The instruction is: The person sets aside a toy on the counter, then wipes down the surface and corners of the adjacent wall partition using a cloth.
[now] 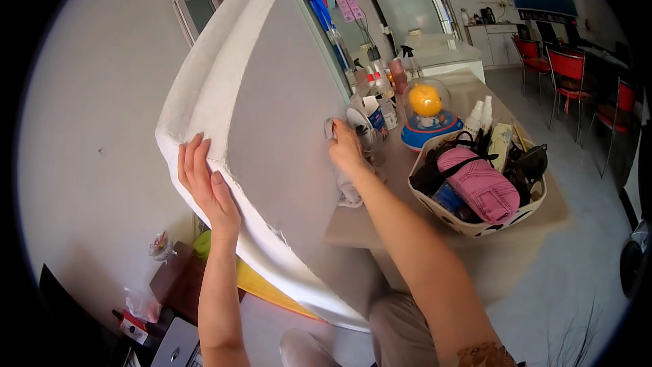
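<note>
- Now your left hand (212,197) spreads over the white rim (252,231), fingers loosely open, steadying it.
- Your right hand (346,148) has its fingers closed on the grey cloth (349,194), soft and light, against the grey panel (285,95) beside the desk (353,228).
- Panel looks stiff, bulky; rim's your handhold.

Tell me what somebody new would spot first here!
Probably the big grey panel with a curved white rim, tall in the middle, left hand on its edge. Next, the pink fabric pouch in the cream plastic basket at right, then the yellow ball over a round blue base behind it.
</note>
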Motion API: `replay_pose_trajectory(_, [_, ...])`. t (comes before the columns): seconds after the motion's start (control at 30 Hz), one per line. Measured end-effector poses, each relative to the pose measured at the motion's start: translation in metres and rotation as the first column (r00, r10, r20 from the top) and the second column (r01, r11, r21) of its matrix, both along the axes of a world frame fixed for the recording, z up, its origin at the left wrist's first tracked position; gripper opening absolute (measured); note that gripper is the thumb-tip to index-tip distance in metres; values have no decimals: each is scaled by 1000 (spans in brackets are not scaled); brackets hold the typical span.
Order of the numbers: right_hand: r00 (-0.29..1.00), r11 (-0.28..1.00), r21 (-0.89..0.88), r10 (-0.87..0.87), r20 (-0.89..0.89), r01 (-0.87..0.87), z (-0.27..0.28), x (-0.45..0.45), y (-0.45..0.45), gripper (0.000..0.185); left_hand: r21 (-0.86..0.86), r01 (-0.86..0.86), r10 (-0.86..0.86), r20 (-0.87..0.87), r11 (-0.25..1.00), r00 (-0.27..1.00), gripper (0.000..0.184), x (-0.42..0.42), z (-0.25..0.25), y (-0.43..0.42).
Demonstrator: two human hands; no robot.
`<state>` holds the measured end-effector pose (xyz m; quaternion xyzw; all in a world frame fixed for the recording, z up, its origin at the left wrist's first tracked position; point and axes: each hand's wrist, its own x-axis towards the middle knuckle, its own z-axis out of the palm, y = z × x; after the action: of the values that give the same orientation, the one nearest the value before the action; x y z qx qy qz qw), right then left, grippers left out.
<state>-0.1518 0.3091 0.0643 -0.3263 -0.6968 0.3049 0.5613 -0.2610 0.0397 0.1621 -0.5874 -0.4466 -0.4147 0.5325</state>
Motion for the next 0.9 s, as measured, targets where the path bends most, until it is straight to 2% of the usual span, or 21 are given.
replay_pose_trajectory(0.07, [1000,999,-19,27,-1,-27,10,4,-8,63,8,5,-5,0,1000,1000,47,0,3,2])
replay_pose_trajectory(0.17, [995,998,-59,-23,-93,18,12,-14,13,62,-2,2,-2,10,1000,1000,48,0,1,1])
replay_pose_trajectory(0.27, [991,999,-20,-49,-124,47,15,-19,27,55,2,-8,8,-3,1000,1000,48,0,2,-1])
replay_pose_trajectory(0.37, [1000,1000,6,8,-1,-8,15,2,17,45,-2,1,-1,1,1000,1000,48,1,1,-1])
replay_pose_trajectory(0.47, [982,1000,1,-30,188,31,-2,5,10,39,1,1,-1,3,1000,1000,47,2,2,0])
replay_pose_trajectory(0.5, [985,996,-92,15,171,1,1,10,-3,39,5,3,-3,2,1000,1000,47,2,1,0])
replay_pose_trajectory(0.57, [993,1000,13,-27,114,25,-14,-8,12,42,20,19,-19,8,1000,1000,47,1,1,1])
replay_pose_trajectory(0.7, [992,971,212,-95,-80,110,-8,-16,10,47,-2,7,-7,1,1000,1000,47,0,-1,-1])
replay_pose_trajectory(0.8, [993,988,152,-1,-114,19,6,-15,19,48,1,3,-3,1,1000,1000,47,0,1,0])
replay_pose_trajectory(0.9, [997,992,119,-39,-60,46,1,-13,18,48,-2,-3,3,7,1000,1000,47,1,-1,-1])
